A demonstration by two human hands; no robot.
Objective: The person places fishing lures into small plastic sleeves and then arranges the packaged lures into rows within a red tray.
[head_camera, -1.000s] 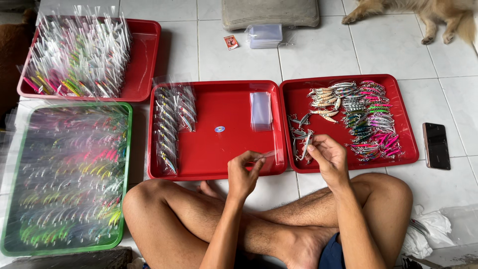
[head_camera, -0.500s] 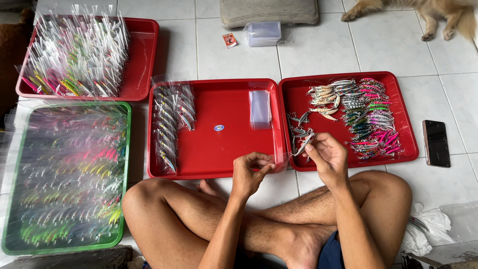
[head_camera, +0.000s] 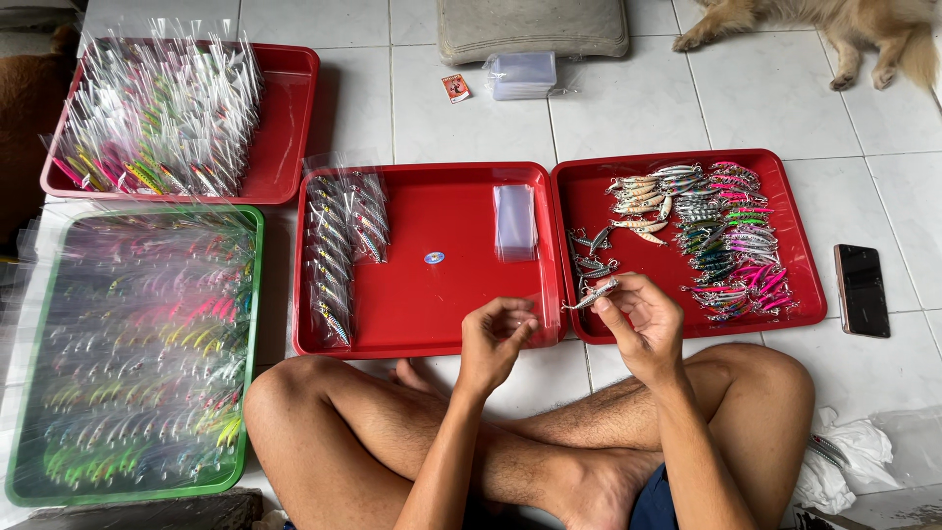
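lure: i hold a silver fishing lure [head_camera: 591, 294] pinched in my right hand [head_camera: 638, 329], over the gap between the two red trays.
sleeve: my left hand [head_camera: 496, 339] pinches a clear sleeve [head_camera: 543, 316].
done: bagged lures [head_camera: 343, 240] lie in rows in the middle tray [head_camera: 442, 324].
left: a heap of loose lures [head_camera: 716, 236] fills the right tray [head_camera: 800, 265].

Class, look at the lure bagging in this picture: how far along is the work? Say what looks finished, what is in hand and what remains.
Done: bagged lures fill the green tray, the back tray and a row in the middle tray. In hand: the right hand pinches one silver lure; the left hand holds a clear bag. Left: a heap of loose lures in the right tray.
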